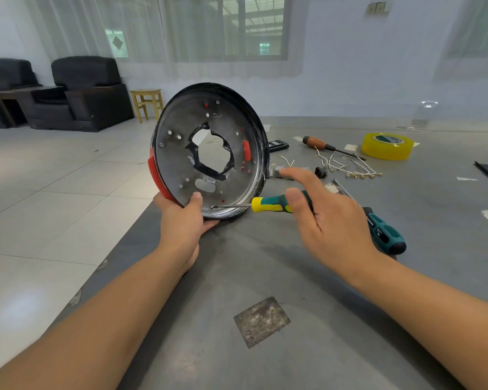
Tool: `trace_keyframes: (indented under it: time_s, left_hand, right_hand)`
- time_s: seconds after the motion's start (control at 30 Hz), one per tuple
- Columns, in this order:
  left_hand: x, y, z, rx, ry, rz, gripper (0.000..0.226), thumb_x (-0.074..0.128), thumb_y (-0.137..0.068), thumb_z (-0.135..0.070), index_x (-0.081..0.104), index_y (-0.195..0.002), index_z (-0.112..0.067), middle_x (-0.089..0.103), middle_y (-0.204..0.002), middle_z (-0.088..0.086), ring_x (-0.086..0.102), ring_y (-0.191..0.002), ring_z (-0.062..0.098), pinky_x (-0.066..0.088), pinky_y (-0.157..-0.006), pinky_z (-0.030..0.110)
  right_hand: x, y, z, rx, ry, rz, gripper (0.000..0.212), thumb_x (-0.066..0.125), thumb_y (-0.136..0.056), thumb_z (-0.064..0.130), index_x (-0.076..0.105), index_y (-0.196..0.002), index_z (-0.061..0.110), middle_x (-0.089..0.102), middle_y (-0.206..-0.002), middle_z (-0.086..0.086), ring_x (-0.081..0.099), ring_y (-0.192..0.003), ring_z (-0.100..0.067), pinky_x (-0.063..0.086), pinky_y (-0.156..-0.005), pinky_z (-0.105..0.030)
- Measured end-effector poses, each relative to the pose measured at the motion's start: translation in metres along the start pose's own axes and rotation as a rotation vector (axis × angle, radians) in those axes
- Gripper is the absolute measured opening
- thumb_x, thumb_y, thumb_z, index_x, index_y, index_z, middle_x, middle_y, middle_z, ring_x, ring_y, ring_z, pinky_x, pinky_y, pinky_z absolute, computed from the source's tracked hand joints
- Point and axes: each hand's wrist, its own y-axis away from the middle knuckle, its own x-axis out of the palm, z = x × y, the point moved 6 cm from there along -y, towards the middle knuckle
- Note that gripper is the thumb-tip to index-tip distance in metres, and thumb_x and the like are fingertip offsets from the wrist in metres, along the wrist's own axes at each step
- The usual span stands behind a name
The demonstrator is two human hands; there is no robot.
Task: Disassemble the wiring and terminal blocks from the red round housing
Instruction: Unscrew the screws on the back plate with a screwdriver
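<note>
The round housing (178, 153) stands tilted on its edge at the table's left side, its grey metal inner plate facing me, with a black rim, red outer parts and a ragged central hole. My left hand (185, 220) grips its lower rim, thumb on the inner plate. My right hand (330, 220) holds a yellow-green screwdriver (268, 204) level, thumb on the handle, the other fingers stretched out. The tip sits on a screw (213, 206) at the plate's bottom edge. Loose white wires with brass terminals (350, 167) and a small black block (320, 172) lie on the table beyond.
A teal-black screwdriver (386, 232) lies behind my right hand. Farther back are a wooden-handled screwdriver (319, 143), a yellow tape roll (388, 146) and a black remote-like item (278, 144). A worn metal plate (261, 322) lies near me. The grey table's edge (119, 243) runs diagonally on the left.
</note>
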Motion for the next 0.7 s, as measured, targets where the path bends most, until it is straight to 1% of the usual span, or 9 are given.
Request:
trace_keyframes:
  time_s: [0.13, 0.23, 0.27, 0.33, 0.4, 0.5, 0.53, 0.63, 0.7]
  left_hand:
    - [-0.0001, 0.0, 0.0001, -0.001, -0.008, 0.005, 0.042, 0.057, -0.105, -0.008, 0.036, -0.137, -0.026, 0.056, -0.129, -0.008, 0.067, -0.118, 0.026, 0.066, -0.079, 0.047]
    - [0.0002, -0.0004, 0.0, 0.002, -0.003, 0.004, 0.042, 0.057, -0.105, -0.007, 0.035, -0.136, -0.026, 0.056, -0.13, -0.008, 0.066, -0.118, 0.025, 0.066, -0.079, 0.047]
    - [0.0, -0.0005, 0.0, 0.002, -0.004, 0.003, 0.042, 0.057, -0.105, -0.008, 0.035, -0.136, -0.026, 0.056, -0.129, -0.008, 0.066, -0.118, 0.025, 0.066, -0.079, 0.048]
    - [0.0002, -0.0007, 0.0008, -0.002, -0.007, 0.004, 0.042, 0.057, -0.105, -0.007, 0.036, -0.136, -0.027, 0.056, -0.129, -0.009, 0.066, -0.118, 0.026, 0.066, -0.08, 0.049]
    - [0.0, -0.0005, 0.0014, -0.004, -0.011, 0.007, 0.042, 0.057, -0.105, -0.008, 0.036, -0.135, -0.027, 0.057, -0.129, -0.008, 0.067, -0.118, 0.026, 0.066, -0.081, 0.049]
    - [-0.0005, -0.0008, 0.0014, -0.003, -0.007, 0.002, 0.042, 0.058, -0.105, -0.008, 0.036, -0.135, -0.027, 0.057, -0.129, -0.007, 0.067, -0.118, 0.026, 0.066, -0.079, 0.048]
    - [-0.0006, -0.001, 0.0014, -0.004, -0.003, 0.0, 0.042, 0.058, -0.105, -0.008, 0.036, -0.135, -0.027, 0.057, -0.129, -0.007, 0.067, -0.118, 0.026, 0.066, -0.079, 0.048]
    - [0.0, -0.0013, 0.0009, -0.005, -0.007, -0.001, 0.042, 0.058, -0.105, -0.008, 0.035, -0.135, -0.027, 0.056, -0.131, -0.007, 0.067, -0.118, 0.027, 0.066, -0.079, 0.049]
    - [0.0005, -0.0012, 0.0008, -0.004, -0.009, 0.0, 0.042, 0.057, -0.105, -0.008, 0.035, -0.136, -0.027, 0.056, -0.131, -0.007, 0.067, -0.118, 0.027, 0.066, -0.081, 0.05]
  right_hand:
    - [0.0012, 0.0032, 0.0015, -0.036, -0.094, 0.032, 0.047, 0.046, -0.088, 0.042, 0.037, -0.134, 0.038, 0.053, -0.092, 0.013, 0.054, -0.077, -0.011, 0.053, -0.066, -0.042]
    - [0.0038, 0.0013, -0.0041, 0.013, -0.079, 0.028, 0.036, 0.037, -0.099, 0.054, 0.037, -0.132, 0.04, 0.052, -0.071, 0.011, 0.053, -0.063, -0.009, 0.05, -0.059, -0.038]
    - [0.0052, 0.0012, -0.0052, 0.015, -0.091, 0.037, 0.033, 0.036, -0.101, 0.051, 0.037, -0.132, 0.039, 0.052, -0.069, 0.01, 0.052, -0.06, -0.009, 0.05, -0.057, -0.039]
    - [0.005, 0.0021, -0.0028, -0.022, -0.149, 0.056, 0.037, 0.048, -0.096, 0.037, 0.038, -0.132, 0.036, 0.053, -0.085, 0.011, 0.051, -0.066, -0.009, 0.049, -0.058, -0.039]
    - [0.0037, 0.0037, 0.0005, -0.055, -0.161, 0.059, 0.048, 0.055, -0.09, 0.034, 0.037, -0.134, 0.035, 0.051, -0.097, 0.01, 0.051, -0.077, -0.008, 0.049, -0.063, -0.035]
    - [0.0047, 0.0013, 0.0, -0.022, -0.122, 0.032, 0.037, 0.039, -0.099, 0.053, 0.039, -0.133, 0.037, 0.05, -0.07, 0.013, 0.052, -0.061, -0.009, 0.046, -0.055, -0.032]
    - [0.0056, 0.001, 0.0003, -0.027, -0.13, 0.031, 0.035, 0.037, -0.101, 0.051, 0.041, -0.131, 0.036, 0.049, -0.065, 0.012, 0.051, -0.058, -0.01, 0.044, -0.052, -0.031]
    - [0.0055, 0.0021, 0.004, -0.081, -0.187, 0.04, 0.04, 0.055, -0.093, 0.028, 0.046, -0.131, 0.03, 0.05, -0.088, 0.011, 0.05, -0.072, -0.006, 0.039, -0.06, -0.021]
    - [0.0048, 0.003, 0.0026, -0.078, -0.19, 0.037, 0.041, 0.057, -0.094, 0.032, 0.047, -0.134, 0.032, 0.051, -0.089, 0.012, 0.051, -0.074, -0.004, 0.038, -0.063, -0.018]
